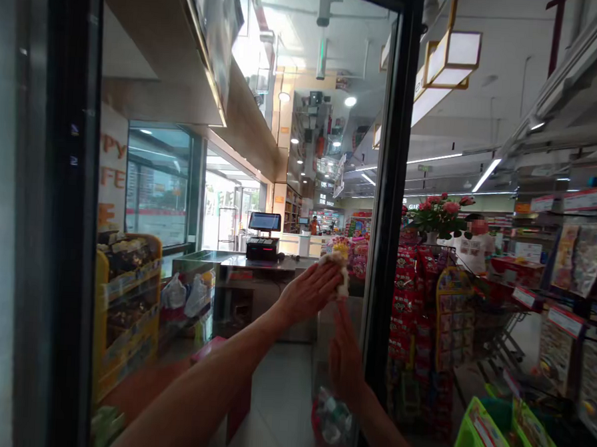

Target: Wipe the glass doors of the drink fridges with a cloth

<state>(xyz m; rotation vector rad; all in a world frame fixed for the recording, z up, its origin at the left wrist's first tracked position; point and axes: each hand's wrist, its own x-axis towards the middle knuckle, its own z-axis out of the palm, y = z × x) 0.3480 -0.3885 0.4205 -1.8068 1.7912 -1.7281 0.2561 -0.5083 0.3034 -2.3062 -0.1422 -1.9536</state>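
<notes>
My left hand (315, 284) reaches in from the lower left and presses a crumpled white cloth (344, 279) flat against the glass pane (302, 150). Its fingers lie together over the cloth, whose pale edges show above and beside them. Just below is my right hand (345, 359), coming from the lower right in shadow. Its fingers stretch upward, with the fingertips close to the cloth's lower edge; whether they touch the cloth or the glass I cannot tell. Nothing shows in that hand.
A dark frame (398, 189) borders the pane on the right. Through the glass stand a checkout counter (296, 265) with a register screen (264, 222) and a yellow snack rack (156, 263). At right are red snack packs (405, 289), green bins (482, 433) and a person (474, 249).
</notes>
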